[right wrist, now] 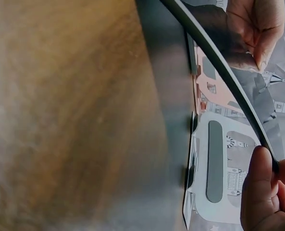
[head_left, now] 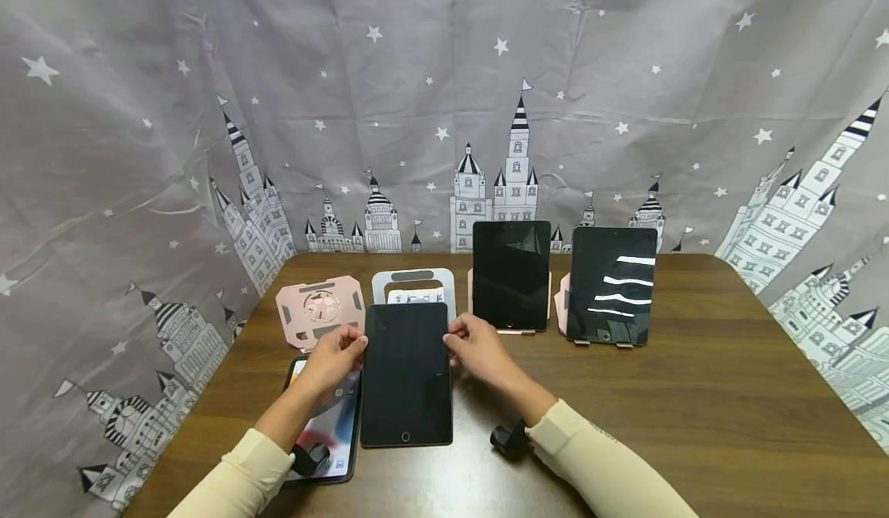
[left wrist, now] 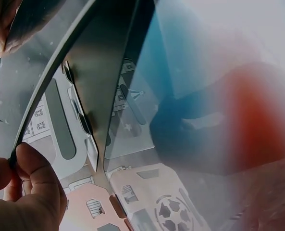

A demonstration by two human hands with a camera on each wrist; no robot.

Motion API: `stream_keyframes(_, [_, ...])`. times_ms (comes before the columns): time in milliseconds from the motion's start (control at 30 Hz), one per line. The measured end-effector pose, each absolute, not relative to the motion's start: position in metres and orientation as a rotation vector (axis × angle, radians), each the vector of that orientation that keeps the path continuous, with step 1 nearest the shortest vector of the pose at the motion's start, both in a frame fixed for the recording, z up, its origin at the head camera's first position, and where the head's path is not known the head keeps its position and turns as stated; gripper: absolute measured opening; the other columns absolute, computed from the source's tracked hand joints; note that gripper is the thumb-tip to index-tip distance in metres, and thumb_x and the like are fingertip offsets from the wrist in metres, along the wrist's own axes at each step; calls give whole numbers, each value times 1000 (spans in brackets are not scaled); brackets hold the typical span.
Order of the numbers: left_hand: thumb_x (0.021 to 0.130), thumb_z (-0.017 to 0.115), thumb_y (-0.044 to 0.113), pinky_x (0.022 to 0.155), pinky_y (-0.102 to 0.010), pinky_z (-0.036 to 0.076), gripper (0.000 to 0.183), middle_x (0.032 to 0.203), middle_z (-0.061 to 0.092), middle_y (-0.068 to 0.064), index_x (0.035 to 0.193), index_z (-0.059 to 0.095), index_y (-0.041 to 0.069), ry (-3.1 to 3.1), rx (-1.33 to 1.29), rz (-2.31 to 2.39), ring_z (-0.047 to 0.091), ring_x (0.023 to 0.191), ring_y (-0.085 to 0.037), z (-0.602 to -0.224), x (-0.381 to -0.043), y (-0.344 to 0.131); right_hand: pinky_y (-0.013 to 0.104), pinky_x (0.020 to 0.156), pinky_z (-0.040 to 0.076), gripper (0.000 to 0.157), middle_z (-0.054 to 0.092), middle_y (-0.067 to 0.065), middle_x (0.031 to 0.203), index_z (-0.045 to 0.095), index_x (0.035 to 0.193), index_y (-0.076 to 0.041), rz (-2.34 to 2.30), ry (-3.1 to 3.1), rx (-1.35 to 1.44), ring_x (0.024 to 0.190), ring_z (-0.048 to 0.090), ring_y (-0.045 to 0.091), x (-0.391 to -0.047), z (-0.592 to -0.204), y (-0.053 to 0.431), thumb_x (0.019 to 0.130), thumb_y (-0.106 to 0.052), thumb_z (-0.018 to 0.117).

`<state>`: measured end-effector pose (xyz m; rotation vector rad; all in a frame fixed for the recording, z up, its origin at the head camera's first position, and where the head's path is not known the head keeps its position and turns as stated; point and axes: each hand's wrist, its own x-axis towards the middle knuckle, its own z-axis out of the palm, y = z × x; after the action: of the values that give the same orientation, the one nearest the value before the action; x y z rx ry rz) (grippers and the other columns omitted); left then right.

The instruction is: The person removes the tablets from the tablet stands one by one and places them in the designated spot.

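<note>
A dark-screened tablet (head_left: 407, 379) is held upright, tilted, in front of a white tablet stand (head_left: 413, 275). My left hand (head_left: 336, 357) pinches its left edge near the top between thumb and fingers. On the opposite edge, my right hand (head_left: 478, 347) pinches at about the same height. Both wrist views show the tablet's thin edge (left wrist: 46, 72) between thumb and fingers. The white stand (right wrist: 229, 168) stands behind it, its lower part hidden in the head view by the tablet. Under my left forearm lies a second tablet (head_left: 336, 433) with a lit, colourful screen.
A pink stand (head_left: 321, 311) stands at the back left. To the right, a black-screened tablet (head_left: 511, 275) and another tablet (head_left: 611, 285) lean on pink stands. A grey curtain (head_left: 444, 116) with castles and stars hangs behind the wooden table (head_left: 722, 379).
</note>
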<state>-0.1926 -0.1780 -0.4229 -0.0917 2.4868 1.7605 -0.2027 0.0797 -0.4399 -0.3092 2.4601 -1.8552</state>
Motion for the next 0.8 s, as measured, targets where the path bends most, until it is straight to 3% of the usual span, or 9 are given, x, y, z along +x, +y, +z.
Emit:
stream_keyframes(167, [101, 52, 4, 68, -33, 53, 14, 85, 57, -8, 108, 58, -6, 2452, -103, 1756, 56, 73, -18, -426, -190, -179, 44, 59, 59, 6, 58, 9, 77, 56, 95, 7, -1894, 2389, -292, 58, 60, 19, -200, -444, 79, 92, 5, 61])
stream_keyframes(467, [101, 51, 2, 65, -31, 52, 10, 84, 56, -9, 104, 57, -5, 2435, -79, 1719, 55, 72, -19, -430, -186, -181, 36, 54, 57, 7, 57, 8, 73, 54, 95, 3, -1862, 2351, -277, 56, 60, 18, -195, -449, 80, 93, 4, 62])
stream_keyframes(800, [100, 51, -1, 65, -34, 55, 7, 81, 56, -9, 101, 56, -7, 2397, -24, 1654, 56, 69, -20, -430, -182, -184, 25, 46, 47, 7, 58, 6, 71, 54, 90, 2, -1793, 2340, -277, 53, 59, 13, -191, -451, 81, 93, 3, 60])
